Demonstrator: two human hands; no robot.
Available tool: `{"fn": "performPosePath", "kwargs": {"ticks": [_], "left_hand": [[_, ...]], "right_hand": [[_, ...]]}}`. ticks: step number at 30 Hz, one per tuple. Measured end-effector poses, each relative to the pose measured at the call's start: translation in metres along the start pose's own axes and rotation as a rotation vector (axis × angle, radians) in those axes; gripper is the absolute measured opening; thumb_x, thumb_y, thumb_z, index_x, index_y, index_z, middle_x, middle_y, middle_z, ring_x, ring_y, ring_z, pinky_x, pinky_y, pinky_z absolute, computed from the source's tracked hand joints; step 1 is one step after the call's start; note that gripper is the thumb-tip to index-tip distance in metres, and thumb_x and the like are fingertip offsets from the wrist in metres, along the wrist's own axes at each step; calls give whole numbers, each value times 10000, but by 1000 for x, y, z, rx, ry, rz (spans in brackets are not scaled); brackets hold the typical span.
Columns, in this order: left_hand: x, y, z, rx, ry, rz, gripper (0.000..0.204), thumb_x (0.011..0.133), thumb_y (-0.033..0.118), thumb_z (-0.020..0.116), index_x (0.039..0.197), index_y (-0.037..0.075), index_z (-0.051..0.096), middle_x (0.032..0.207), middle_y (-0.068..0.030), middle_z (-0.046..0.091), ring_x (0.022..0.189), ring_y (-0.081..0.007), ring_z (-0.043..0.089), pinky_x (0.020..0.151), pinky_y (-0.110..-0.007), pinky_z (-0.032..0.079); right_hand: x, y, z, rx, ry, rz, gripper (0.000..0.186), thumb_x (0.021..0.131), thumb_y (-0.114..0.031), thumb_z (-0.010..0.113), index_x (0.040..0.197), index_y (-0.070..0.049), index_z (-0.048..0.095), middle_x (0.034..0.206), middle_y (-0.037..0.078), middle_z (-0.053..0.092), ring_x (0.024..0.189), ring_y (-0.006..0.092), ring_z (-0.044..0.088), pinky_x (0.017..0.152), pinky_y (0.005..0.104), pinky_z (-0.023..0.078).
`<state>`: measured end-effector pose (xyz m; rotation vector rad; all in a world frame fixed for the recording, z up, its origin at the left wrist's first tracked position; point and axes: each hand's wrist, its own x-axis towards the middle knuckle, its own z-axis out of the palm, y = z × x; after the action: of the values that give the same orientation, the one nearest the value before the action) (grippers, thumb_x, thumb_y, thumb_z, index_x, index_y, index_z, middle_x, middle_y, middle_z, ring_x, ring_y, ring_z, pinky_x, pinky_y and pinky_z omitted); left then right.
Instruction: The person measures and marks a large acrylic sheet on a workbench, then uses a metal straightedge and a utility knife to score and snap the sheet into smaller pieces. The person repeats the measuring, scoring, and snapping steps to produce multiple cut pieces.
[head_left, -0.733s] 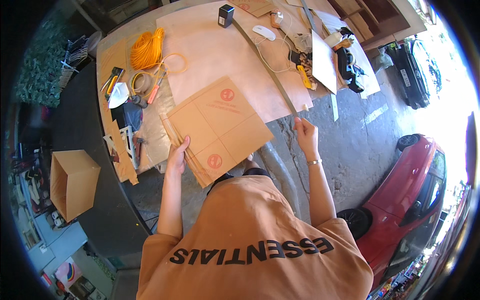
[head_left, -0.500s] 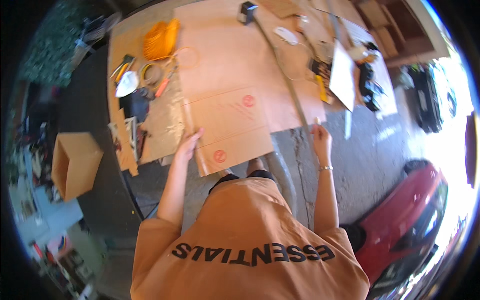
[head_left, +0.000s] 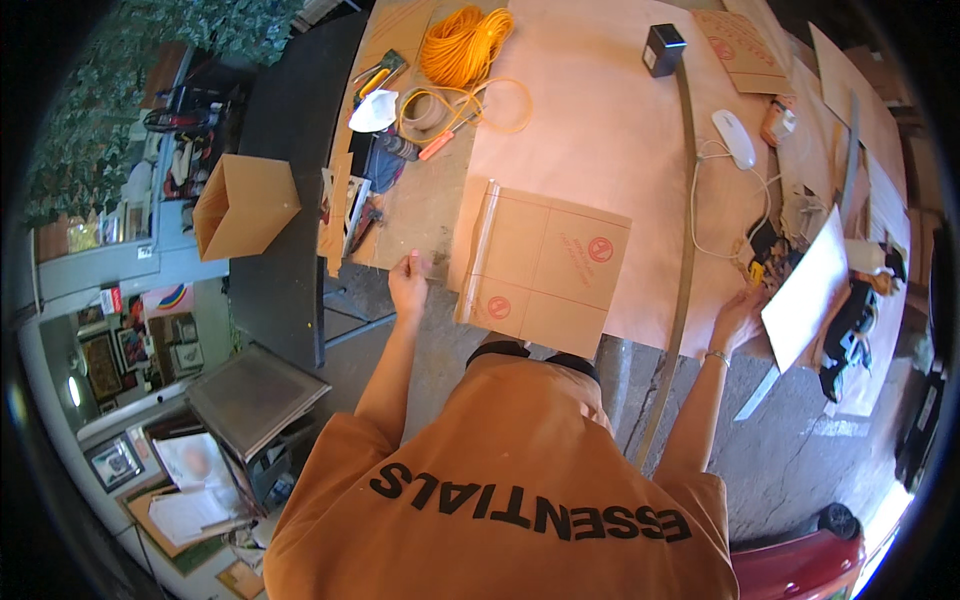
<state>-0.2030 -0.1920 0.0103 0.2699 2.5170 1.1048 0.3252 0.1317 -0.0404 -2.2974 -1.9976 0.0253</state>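
Note:
A flat, folded cardboard piece [head_left: 560, 255] with red printed marks lies at the table's near edge, a glossy clear strip of tape [head_left: 478, 255] running along its left side. My left hand [head_left: 407, 288] is raised just left of it, apart from it, with fingers pinched together; whatever they hold, if anything, is too small to make out. On the right, my right hand [head_left: 738, 318] stretches over the table's near right edge, its fingers extended. Their tips are beside a small yellow tool [head_left: 757, 271] in a dark cluster of items; contact is unclear.
A white panel [head_left: 806, 290] leans beside my right hand. A long metal strip [head_left: 686, 200] crosses the table, passing a black box [head_left: 663, 50] and a white corded mouse-shaped device [head_left: 734, 139]. Yellow cord [head_left: 465, 45] and a tape roll [head_left: 424, 110] lie far left.
My left hand has let go of the cardboard's left edge and moved away to the left. The right hand has reached forward to the yellow tool. The view has turned leftward.

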Motion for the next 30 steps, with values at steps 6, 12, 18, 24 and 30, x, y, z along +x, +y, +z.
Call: {"fn": "performPosePath", "kwargs": {"ticks": [6,12,18,24,30], "left_hand": [[2,-10,-33,-11,9,74,354,976,363,719,953,12,753,886,-48,721,854,-134,626,818,-298,487],[47,-6,9,9,-78,143,331,1027,314,654,1185,25,684,1170,-114,715,1073,-181,644,926,-330,505],[45,13,79,106,-171,477,297,1045,234,622,1232,3,636,1221,-123,653,1164,-233,595,1014,-367,456],[23,49,85,183,-160,662,247,1027,194,619,1174,-1,656,1212,-168,631,1193,-326,559,1054,-429,419],[8,69,98,189,-229,706,222,1023,173,619,1155,0,661,1147,-156,661,1108,-326,602,1004,-426,452]], "right_hand": [[-3,5,19,191,88,62,359,1030,-220,525,1328,-29,582,1054,188,673,884,337,674,730,482,534],[-68,-61,10,75,34,-315,457,1000,-169,548,1421,-1,491,1240,284,564,1059,414,573,905,546,497],[-62,-109,-26,927,115,134,624,1010,-313,624,1514,-16,405,1309,243,559,1195,408,537,1011,531,455],[-19,-18,-52,2315,388,959,474,1018,-329,656,1338,-4,527,1235,157,638,1140,287,624,991,417,519],[-27,-7,-92,2235,371,781,336,1057,-79,541,1388,-62,488,1224,74,611,1077,217,606,1029,402,498]]}}
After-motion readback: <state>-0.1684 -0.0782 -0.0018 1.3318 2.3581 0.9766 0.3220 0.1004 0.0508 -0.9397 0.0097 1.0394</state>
